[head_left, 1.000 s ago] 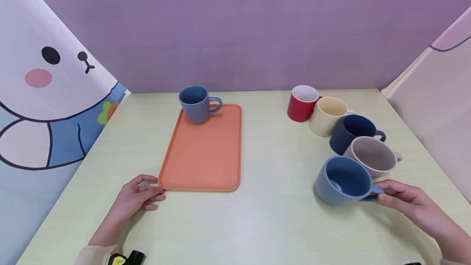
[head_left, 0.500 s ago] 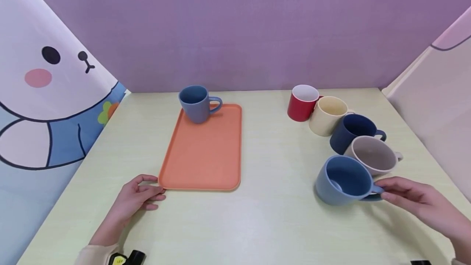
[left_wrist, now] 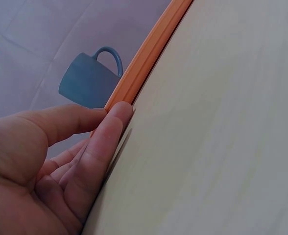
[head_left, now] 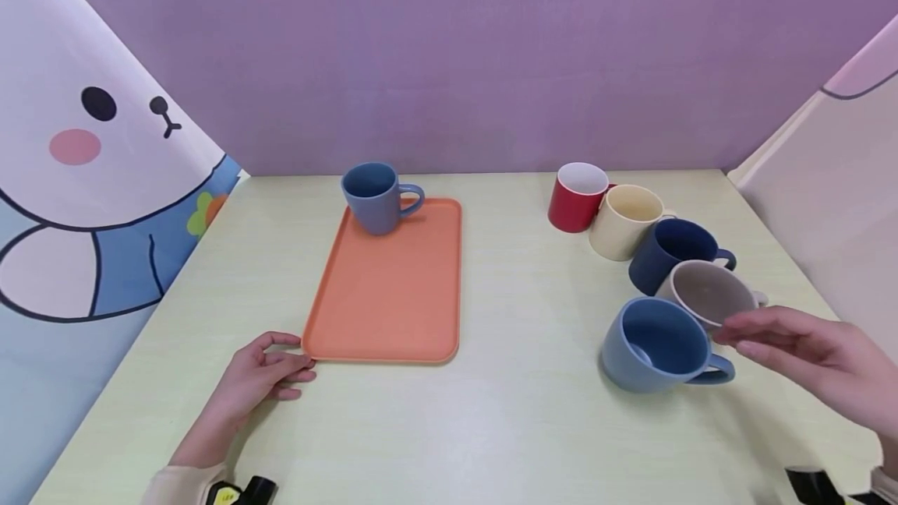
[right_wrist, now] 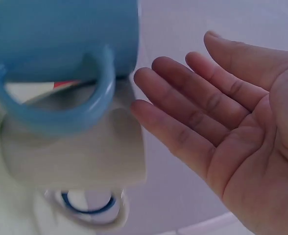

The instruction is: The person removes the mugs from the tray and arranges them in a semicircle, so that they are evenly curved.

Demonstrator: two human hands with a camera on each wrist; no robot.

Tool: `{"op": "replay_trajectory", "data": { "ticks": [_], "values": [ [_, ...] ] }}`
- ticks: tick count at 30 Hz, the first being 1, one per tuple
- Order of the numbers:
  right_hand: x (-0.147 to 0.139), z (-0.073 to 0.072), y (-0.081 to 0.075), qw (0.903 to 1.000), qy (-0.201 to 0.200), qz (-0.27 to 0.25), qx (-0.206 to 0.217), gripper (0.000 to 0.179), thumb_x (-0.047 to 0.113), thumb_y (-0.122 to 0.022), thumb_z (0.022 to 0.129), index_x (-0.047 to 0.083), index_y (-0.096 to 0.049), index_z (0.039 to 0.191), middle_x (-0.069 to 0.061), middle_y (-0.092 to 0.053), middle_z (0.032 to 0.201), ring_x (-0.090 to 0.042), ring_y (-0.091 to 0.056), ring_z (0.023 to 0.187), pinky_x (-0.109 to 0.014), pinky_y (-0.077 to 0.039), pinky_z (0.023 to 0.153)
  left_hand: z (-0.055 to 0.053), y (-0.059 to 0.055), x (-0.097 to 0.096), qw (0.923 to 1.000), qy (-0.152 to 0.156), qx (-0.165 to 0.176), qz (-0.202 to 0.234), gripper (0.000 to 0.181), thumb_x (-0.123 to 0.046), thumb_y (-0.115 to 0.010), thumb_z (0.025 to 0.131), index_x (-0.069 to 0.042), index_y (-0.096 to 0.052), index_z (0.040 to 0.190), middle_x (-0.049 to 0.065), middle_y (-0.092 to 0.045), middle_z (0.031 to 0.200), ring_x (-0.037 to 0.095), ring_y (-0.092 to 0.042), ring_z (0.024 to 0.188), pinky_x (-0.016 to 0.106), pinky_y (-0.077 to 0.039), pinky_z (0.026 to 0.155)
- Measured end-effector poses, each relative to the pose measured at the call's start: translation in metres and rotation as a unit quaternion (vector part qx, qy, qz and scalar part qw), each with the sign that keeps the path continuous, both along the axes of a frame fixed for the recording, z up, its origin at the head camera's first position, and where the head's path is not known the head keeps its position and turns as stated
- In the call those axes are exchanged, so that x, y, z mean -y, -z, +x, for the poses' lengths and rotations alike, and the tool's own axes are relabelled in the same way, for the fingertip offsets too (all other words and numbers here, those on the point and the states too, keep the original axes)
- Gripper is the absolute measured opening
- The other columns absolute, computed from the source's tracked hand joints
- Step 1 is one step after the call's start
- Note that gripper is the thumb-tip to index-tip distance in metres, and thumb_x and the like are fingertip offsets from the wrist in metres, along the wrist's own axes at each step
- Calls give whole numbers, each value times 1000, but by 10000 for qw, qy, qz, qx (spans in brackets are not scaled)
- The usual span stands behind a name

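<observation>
At the near-left corner of an orange tray (head_left: 393, 294), my left hand (head_left: 263, 372) pinches the rim between thumb and finger, as the left wrist view also shows. A blue-grey mug (head_left: 379, 205) stands upright on the tray's far-left corner. My right hand (head_left: 814, 357) is off the handle of a light blue mug (head_left: 652, 357), fingers extended and holding nothing; the right wrist view shows its bare palm (right_wrist: 247, 152). That mug stands upright, handle to the right. Directly behind it is a greyish-mauve mug (head_left: 708, 294), partly overlapped by my fingertips in the head view.
A navy mug (head_left: 648, 263), a cream mug (head_left: 617, 228) and a red mug (head_left: 571, 205) continue the diagonal row toward the back. The pale table (head_left: 519, 411) ends at a purple backdrop (head_left: 449, 61), with a cartoon-printed sheet (head_left: 105, 178) along the left.
My right hand has let go of the light blue mug's handle and moved up and to the right. The mugs, the tray and my left hand have stayed put.
</observation>
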State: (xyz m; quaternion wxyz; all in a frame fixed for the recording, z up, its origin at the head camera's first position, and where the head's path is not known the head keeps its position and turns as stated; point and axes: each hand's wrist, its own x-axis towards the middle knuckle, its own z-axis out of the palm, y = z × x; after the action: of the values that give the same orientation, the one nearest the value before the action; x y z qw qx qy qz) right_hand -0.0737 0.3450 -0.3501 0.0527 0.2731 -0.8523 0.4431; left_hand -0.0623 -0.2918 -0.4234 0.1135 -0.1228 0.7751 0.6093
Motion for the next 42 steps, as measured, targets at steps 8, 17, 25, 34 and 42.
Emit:
{"op": "replay_trajectory", "data": {
  "ticks": [8,17,25,34,42],
  "values": [
    [28,-17,-28,9986,-101,401,-316,43,-25,-64,80,2,-68,113,3,-73,105,-2,-68,93,-9,-51,79,0,1,1,10000,5,7,-21,42,-8,-63,98,8,-40,130,11,-75,95,14,-73,79,32,-61,65],
    [67,-42,-58,9905,-735,920,-704,35,-10,-74,82,11,-69,110,6,-72,100,-4,-68,89,-11,-52,78,0,0,1,10000,7,37,-85,42,-8,-63,98,8,-40,130,12,-75,96,14,-73,79,32,-61,64],
    [100,-70,-76,9755,-1254,1324,-1227,40,-7,-80,77,16,-70,108,14,-70,96,-1,-67,83,-12,-53,71,0,0,0,10000,-17,79,-52,42,-8,-64,97,8,-41,129,11,-75,95,15,-73,79,33,-61,65],
    [132,-97,-89,9793,-1283,1520,-363,25,5,-76,87,12,-70,110,7,-70,101,-9,-68,88,-25,-58,74,0,0,0,10000,-3,96,-29,42,-9,-64,97,8,-41,128,11,-75,95,15,-74,80,33,-61,65],
    [158,-126,-89,9734,-1437,1786,63,19,8,-74,90,8,-69,109,1,-69,100,-14,-68,90,-31,-58,82,0,0,0,10000,-41,87,5,41,-8,-64,97,7,-41,127,11,-75,94,15,-74,79,33,-61,65]
  ]
}}
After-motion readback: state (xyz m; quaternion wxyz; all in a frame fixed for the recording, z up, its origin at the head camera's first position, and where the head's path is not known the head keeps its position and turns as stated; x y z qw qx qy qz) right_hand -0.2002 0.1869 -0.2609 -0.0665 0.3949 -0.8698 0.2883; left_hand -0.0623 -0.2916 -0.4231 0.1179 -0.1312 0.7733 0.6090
